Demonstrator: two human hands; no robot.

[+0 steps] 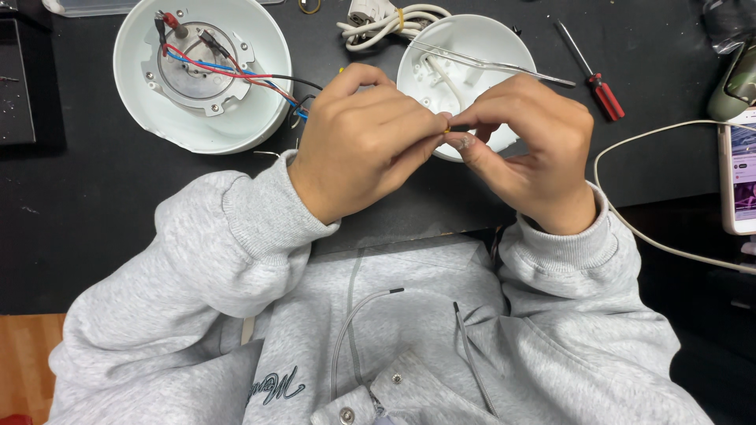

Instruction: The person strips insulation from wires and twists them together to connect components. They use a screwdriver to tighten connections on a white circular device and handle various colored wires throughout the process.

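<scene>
A black tabletop (71, 181) is seen from above, with two white round housings toward its far edge. The larger housing (202, 72), far left, lies open side up with red, blue and black wires (236, 72) running from its metal plate toward the hands. The smaller housing (465, 67) sits just beyond the hands, a pair of long tweezers (504, 67) laid across its rim. A red-handled screwdriver (592, 72) lies to its right. Above the near edge, the left hand (358, 145) and right hand (528, 153) are brought together, fingertips closed in a pinch on a small yellowish piece (447, 126) held between them, equally near to both; its long axis cannot be told.
</scene>
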